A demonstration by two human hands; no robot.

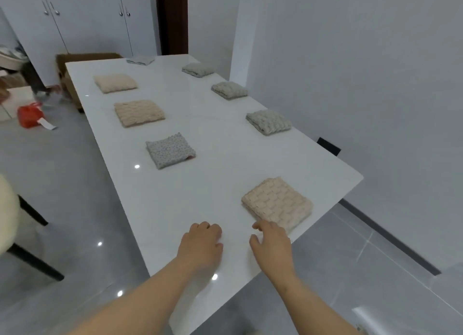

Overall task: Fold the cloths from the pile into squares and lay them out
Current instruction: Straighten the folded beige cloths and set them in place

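Several folded square cloths lie in two rows on the white table (215,124). The nearest, a beige waffle cloth (276,203), lies near the right edge. A grey dotted cloth (170,149) and two beige ones (139,113) (115,82) form the left row. Grey cloths (268,121) (229,89) (198,69) (140,59) run along the right side and far end. My left hand (201,244) hovers over the bare tabletop with fingers curled, holding nothing. My right hand (271,242) is relaxed, its fingertips at the near corner of the nearest beige cloth. No pile is visible.
A white wall runs along the table's right side. A cardboard box (75,59) stands at the far left corner, with white cabinets (87,16) behind it. A red bag (29,115) lies on the floor at left. A chair (15,229) stands at the near left.
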